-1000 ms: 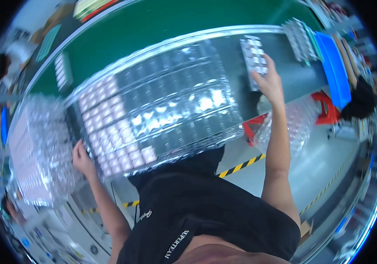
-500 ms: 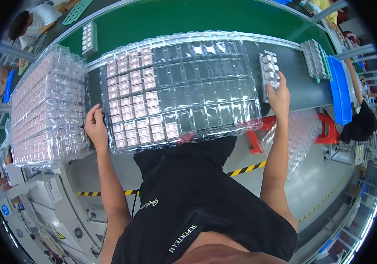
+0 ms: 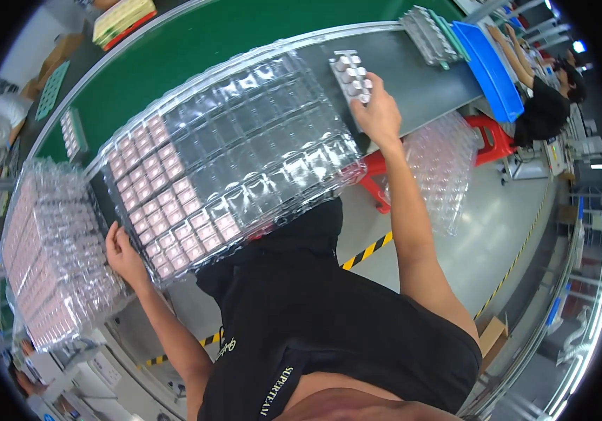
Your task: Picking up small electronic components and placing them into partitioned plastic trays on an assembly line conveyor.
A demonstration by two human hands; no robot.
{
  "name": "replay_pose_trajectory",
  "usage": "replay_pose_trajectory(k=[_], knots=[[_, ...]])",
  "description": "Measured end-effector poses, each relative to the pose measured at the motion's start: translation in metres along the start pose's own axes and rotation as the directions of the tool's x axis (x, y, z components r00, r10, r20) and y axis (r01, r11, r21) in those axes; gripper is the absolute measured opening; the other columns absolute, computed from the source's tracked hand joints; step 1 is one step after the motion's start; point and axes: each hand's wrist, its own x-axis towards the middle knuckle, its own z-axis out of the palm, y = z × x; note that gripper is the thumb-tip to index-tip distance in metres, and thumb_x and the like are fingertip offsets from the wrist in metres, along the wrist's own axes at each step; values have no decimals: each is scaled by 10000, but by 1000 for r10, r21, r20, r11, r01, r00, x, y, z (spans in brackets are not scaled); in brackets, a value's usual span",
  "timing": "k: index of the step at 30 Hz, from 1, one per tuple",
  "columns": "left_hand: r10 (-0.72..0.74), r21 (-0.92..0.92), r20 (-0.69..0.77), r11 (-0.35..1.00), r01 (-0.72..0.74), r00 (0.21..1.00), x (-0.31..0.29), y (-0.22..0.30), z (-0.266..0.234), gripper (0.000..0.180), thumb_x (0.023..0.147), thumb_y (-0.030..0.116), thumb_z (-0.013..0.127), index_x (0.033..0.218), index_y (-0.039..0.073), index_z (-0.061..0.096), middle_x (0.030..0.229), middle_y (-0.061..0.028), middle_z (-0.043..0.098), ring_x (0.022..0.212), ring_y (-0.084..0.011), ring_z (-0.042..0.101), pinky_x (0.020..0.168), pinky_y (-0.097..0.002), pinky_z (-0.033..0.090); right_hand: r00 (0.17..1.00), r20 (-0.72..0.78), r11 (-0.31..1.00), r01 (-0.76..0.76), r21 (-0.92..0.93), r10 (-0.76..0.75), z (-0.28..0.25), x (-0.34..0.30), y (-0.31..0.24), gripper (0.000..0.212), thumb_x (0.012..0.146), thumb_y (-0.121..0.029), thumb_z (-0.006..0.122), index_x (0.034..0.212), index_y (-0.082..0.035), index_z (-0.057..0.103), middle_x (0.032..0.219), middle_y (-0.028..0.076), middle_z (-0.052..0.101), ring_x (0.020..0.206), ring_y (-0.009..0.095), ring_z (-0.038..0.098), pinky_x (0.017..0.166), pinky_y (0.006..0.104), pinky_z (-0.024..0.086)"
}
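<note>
**Fixture strip at my right hand, just beyond the tray's right edge**

My right hand (image 3: 379, 112) grasps the near end of the grey fixture strip (image 3: 349, 75), thumb on its left side and fingers on its right. The strip bears small whitish pieces (image 3: 346, 64) in 2 rows; my hand hides its nearest end. I cannot tell whether it rests on the dark worktop (image 3: 431, 95) or is slightly raised.

The strip lies just to the right of the transparent blister tray (image 3: 245, 133). Its long axis runs away from me, the far end slanting left, roughly parallel to the tray's short right edge and across the tray's long axis. The pale pink square pieces (image 3: 152, 188) sit at the tray's far left side, so a wide stretch of see-through cells lies between them and the strip. The row nearest me reaches furthest right.

My left hand (image 3: 125, 258) is unclenched, fingers loosely bent, with nothing visible in its grasp. It is at the tray's left edge, beside the stack of filled trays (image 3: 37, 231); I cannot tell if it touches. Of my 2 hands, the right is clearly nearer the strip.
</note>
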Motion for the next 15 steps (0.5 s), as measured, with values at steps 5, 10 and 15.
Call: replay_pose_trajectory(k=[5,10,15], knots=[[5,7,-33,1000,-5,999,-1,-2,1,265,976,93,558,1201,-26,631,952,-16,651,787,-47,539,710,-191,431,999,33,1000,-10,4,9,-18,7,-9,579,805,-221,640,1339,-120,440,1031,206,671,966,429,618,816,537,482],[-17,-55,-37,998,15,999,0,7,-1,277,981,89,538,1221,-17,627,1051,-73,660,883,-96,588,780,-237,476,993,-2,988,120,97,-121,-41,-7,-52,563,807,-217,644,1316,-71,452,969,221,677,900,421,631,808,525,482],[470,389,35,807,-445,882,-2,95,-4,249,887,-39,566,1116,-37,663,1029,-150,653,932,-230,622,815,-311,486,981,87,981,163,103,-172,-8,-23,-104,556,820,-196,669,1316,-78,446,1016,206,647,983,404,605,815,527,491]])
